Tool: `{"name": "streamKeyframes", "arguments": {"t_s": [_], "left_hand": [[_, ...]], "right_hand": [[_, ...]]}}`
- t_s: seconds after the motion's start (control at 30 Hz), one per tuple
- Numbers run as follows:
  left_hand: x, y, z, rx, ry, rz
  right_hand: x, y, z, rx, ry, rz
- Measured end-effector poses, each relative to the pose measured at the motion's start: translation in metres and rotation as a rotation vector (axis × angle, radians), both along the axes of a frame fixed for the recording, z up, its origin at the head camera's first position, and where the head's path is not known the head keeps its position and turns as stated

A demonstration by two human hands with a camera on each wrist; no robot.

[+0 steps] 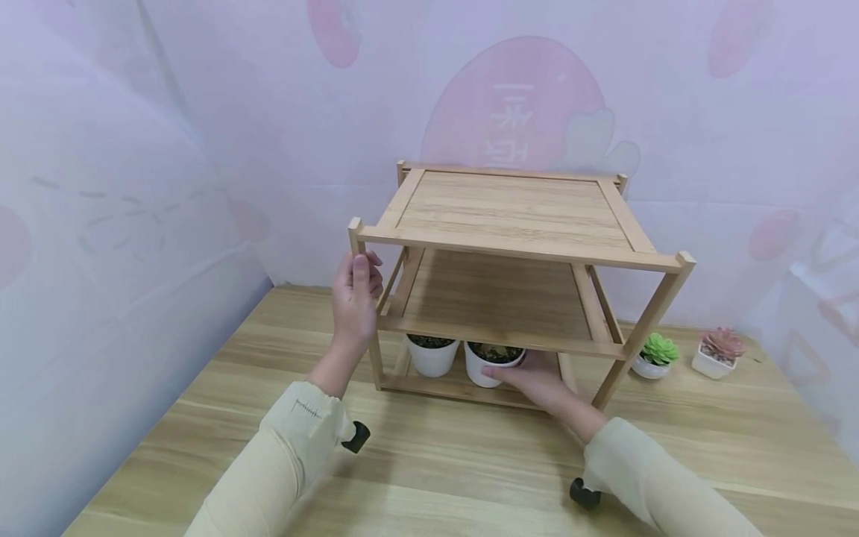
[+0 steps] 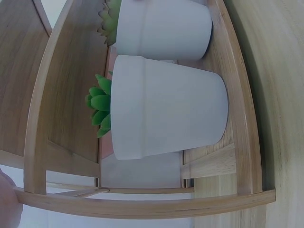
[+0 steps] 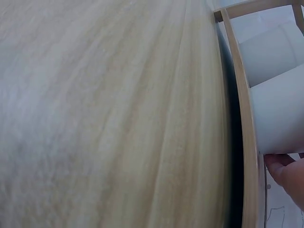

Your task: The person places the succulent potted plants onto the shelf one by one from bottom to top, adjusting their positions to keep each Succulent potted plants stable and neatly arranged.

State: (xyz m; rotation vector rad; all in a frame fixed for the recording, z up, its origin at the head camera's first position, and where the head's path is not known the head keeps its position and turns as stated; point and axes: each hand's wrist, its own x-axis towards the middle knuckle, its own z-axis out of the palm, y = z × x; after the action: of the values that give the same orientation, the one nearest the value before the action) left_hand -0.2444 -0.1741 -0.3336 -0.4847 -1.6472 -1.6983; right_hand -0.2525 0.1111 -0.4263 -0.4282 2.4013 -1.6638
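Working at a wood-grain surface [image 1: 436, 477] before pale printed sheeting [image 1: 268, 112]
Gripping front-left post [image 1: 375, 359] of wooden rack [image 1: 517, 209] with curled left hand [image 1: 357, 298]; clasping white pot [image 1: 482, 371] at bottom shelf [image 1: 443, 389], beside second pot [image 1: 432, 360], with half-closed right hand [image 1: 540, 384]; all left of green succulent [image 1: 659, 348].
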Motion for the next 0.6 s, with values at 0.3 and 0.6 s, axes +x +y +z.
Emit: {"name": "streamKeyframes", "arguments": {"t_s": [0.3,0.6], "left_hand": [[0.0003,0.0003,0.0014,-0.008,0.012,0.004],[0.0000,-0.0003,0.0001,-0.007,-0.002,0.001]], "right_hand": [[0.0012,-0.0003,0.0017,0.032,-0.041,-0.004],[0.0005,-0.0026,-0.0003,0.048,-0.039,-0.021]]}}
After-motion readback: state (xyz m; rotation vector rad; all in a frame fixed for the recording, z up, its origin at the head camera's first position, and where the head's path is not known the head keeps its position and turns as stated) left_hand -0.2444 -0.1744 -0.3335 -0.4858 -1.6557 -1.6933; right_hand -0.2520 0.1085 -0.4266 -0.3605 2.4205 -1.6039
